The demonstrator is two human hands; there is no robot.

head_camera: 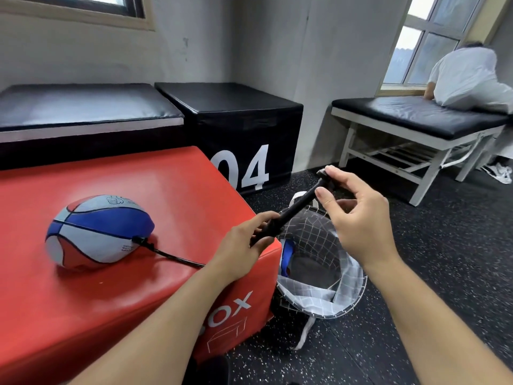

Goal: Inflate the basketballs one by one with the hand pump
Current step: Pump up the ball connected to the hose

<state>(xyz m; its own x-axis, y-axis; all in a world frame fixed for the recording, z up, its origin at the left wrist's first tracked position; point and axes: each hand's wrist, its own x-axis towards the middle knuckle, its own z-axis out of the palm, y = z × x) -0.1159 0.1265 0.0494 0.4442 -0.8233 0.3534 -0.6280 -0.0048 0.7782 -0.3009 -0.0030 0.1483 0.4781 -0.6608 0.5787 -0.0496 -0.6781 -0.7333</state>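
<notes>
Your left hand is wrapped around the near, lower end of the black hand pump, its fingers clenched on the barrel just above the near right corner of the red box that serves as your worktop. The pump slants up and away to the right, and your right hand meets its far end: thumb and forefinger pinch the handle at the tip while the other fingers hang loosely curled, so that hand is grasping the handle only lightly. A thin black hose runs left from under your left wrist across the red top to the valve of the basketball, which lies on the left part of the worktop, well apart from your hands. The ball is blue, red and pale grey, and it looks limp and flattened, with its near right side sunken around the hose tip. On the floor to the right of the box, below the pump, stands a soft checked basket with something blue showing inside against its left wall. Beyond the red box sits a black box marked 04, and at the far right a person in a white shirt is on a padded bench by the window.
</notes>
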